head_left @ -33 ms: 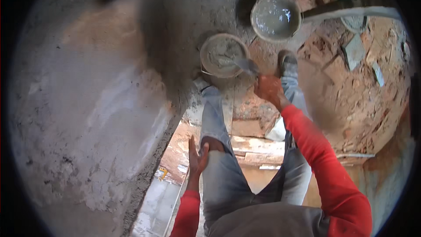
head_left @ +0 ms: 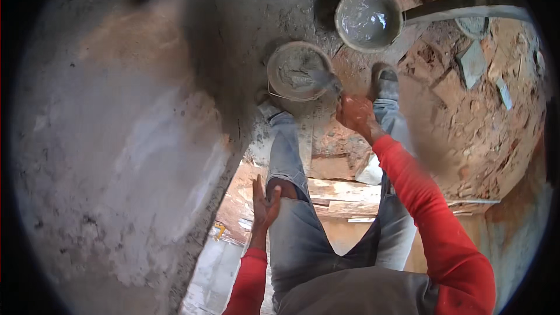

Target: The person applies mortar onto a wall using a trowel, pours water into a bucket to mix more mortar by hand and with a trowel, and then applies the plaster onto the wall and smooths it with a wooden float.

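My right hand [head_left: 354,114] grips a grey trowel [head_left: 325,80], whose blade is over the right side of a bucket of grey mortar [head_left: 291,70] between my feet. My left hand [head_left: 265,201] has its fingers apart and holds nothing, beside my left knee, where bare skin shows through the torn jeans. Both forearms are in red sleeves.
A second bucket [head_left: 361,20] of watery liquid stands behind at the right, near a long dark beam [head_left: 466,6] and another round pan [head_left: 472,26]. Broken earth and rubble [head_left: 490,122] lie on the right. A rough cement surface [head_left: 116,186] with a crumbly edge fills the left.
My right hand and the trowel have moved slightly up and left, the blade further over the mortar bucket. My left hand has shifted a little upward.
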`<state>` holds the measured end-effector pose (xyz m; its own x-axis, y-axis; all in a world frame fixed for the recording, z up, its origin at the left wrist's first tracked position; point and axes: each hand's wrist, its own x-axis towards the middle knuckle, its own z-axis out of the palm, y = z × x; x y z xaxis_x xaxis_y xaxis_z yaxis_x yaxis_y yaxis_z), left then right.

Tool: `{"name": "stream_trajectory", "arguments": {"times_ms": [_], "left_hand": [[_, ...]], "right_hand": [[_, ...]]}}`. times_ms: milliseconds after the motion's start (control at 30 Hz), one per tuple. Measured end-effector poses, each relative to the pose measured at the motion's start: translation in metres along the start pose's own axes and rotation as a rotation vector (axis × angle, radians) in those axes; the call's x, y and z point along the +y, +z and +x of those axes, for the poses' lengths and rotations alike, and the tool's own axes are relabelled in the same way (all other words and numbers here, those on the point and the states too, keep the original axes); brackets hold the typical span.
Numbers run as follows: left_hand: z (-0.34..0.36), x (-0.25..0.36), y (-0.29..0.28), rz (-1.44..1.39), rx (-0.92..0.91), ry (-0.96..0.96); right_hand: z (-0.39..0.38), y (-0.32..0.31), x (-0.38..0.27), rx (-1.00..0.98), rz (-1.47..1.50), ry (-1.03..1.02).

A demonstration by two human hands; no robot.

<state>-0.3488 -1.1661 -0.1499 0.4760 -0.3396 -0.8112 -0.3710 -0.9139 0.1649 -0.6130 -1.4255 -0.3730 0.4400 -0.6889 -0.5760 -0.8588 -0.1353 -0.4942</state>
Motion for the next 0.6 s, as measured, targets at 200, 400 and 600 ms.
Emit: {"name": "stream_trajectory", "arguments": {"times_ms": [200,400,600], "left_hand": [[0.075,-0.047,-0.037,0.328,0.112,0.034],[0.093,-0.064,-0.053,0.406,0.089,-0.014],[0.088,-0.054,-0.041,0.364,0.127,-0.011]], "right_hand": [[0.118,0.151,-0.056,0.024,0.042,0.309],[0.115,0.218,-0.067,0.289,0.357,-0.023],[0.077,0.161,-0.067,0.11,0.698,0.276]]}}
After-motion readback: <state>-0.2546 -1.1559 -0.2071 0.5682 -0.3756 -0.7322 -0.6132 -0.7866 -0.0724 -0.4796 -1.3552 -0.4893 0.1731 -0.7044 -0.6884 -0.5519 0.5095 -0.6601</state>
